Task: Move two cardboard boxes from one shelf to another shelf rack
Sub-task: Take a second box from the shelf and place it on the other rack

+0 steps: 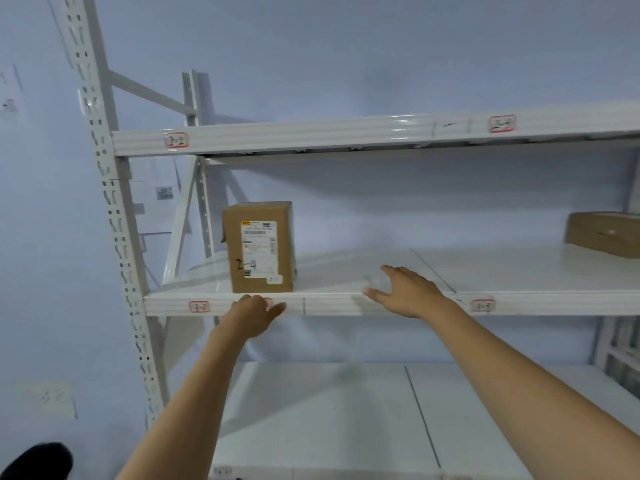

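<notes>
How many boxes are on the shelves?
2. One box stands upright at the left of the middle shelf. Another box lies at the far right of that shelf, cut off by the picture's edge. More may sit out of view.

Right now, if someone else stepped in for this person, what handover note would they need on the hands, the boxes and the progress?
Left hand: empty, fingers loosely curled, in front of the middle shelf's front edge, just below the upright box.
Right hand: empty, fingers spread over the same edge, to the right of that box.
Upright box: stands near the left end of the middle shelf, shipping label facing out, no grip on it.
Second box: lies flat at the far right of the same shelf, partly cut off by the frame.
Done: cannot tell whether either box has been moved.
Left: cannot tell; confirm the destination rack before handling either box.
</notes>
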The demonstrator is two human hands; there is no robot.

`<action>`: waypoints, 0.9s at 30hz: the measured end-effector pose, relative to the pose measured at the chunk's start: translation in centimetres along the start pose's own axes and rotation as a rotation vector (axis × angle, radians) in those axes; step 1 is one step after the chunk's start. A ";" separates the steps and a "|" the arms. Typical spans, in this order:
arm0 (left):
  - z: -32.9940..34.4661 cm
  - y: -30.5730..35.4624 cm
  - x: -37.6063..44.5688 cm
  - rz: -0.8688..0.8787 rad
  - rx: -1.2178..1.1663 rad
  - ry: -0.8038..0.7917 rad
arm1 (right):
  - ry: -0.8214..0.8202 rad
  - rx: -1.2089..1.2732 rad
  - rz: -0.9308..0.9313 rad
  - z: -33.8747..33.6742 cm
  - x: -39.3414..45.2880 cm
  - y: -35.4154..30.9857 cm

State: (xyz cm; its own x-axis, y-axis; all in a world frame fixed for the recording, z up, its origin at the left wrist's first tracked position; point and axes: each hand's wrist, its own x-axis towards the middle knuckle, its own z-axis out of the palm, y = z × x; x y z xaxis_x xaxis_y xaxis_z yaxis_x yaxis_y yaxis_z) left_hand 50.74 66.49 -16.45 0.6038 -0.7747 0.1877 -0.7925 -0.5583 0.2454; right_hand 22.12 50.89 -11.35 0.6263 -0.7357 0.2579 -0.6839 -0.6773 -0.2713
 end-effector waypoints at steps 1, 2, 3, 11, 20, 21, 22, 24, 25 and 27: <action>0.7 3.1 -1.0 0.044 0.026 -0.008 | -0.002 -0.042 0.016 -0.6 -1.3 1.7; 1.7 6.3 -1.8 0.092 0.034 -0.026 | -0.011 -0.080 0.035 -1.3 -2.6 3.4; 2.8 9.6 -2.6 0.132 0.027 -0.055 | -0.024 -0.111 0.055 -2.0 -3.8 5.1; 8.1 34.7 -7.8 0.382 0.011 -0.205 | -0.021 -0.273 0.258 -8.0 -13.1 19.5; 8.1 52.2 -6.8 0.574 0.070 -0.149 | 0.023 -0.306 0.457 -13.7 -15.1 32.9; 8.3 53.7 -6.3 0.587 0.070 -0.149 | 0.029 -0.306 0.468 -14.1 -14.7 34.2; 8.5 55.1 -5.7 0.597 0.063 -0.152 | 0.035 -0.305 0.480 -14.6 -14.3 35.4; 8.9 57.8 -4.0 0.615 0.050 -0.151 | 0.048 -0.309 0.506 -15.7 -13.3 37.7; 9.1 59.1 -3.0 0.622 0.038 -0.147 | 0.058 -0.308 0.517 -16.3 -12.6 38.8; 9.3 61.6 -0.7 0.637 0.018 -0.142 | 0.069 -0.331 0.535 -17.7 -11.1 40.7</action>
State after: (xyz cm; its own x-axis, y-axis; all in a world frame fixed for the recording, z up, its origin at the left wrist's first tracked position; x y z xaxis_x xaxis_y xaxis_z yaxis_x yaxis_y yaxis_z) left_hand 0.65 29.89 -10.31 -0.0005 -0.9865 0.1636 -0.9936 0.0190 0.1113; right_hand -19.28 31.56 -8.81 0.1475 -0.9625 0.2277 -0.9822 -0.1696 -0.0808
